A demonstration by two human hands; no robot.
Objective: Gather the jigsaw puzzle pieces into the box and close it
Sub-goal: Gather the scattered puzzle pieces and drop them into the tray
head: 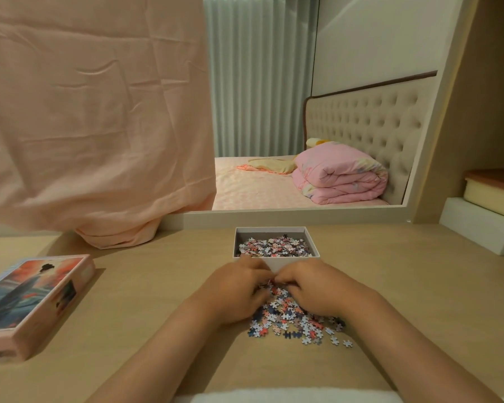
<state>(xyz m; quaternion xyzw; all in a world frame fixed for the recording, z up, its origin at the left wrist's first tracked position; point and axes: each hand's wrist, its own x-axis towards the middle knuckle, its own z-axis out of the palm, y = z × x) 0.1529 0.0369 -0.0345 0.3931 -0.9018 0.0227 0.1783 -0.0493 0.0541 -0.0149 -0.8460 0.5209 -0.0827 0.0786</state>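
An open white box (291, 262) stands on the wooden table, holding several jigsaw pieces (274, 245). In front of it lies a loose heap of small pink, blue and white puzzle pieces (297, 322). My left hand (234, 289) and my right hand (317, 287) are cupped together over the far end of the heap, fingertips meeting just before the box's near wall, closed around a bunch of pieces. The box lid (26, 303), pink with a picture on top, lies at the left.
A pink cloth (93, 126) hangs over the left of a mirror behind the table and bunches on the tabletop. White foam blocks (480, 228) sit at the back right. A white strip (288, 396) runs along the near edge.
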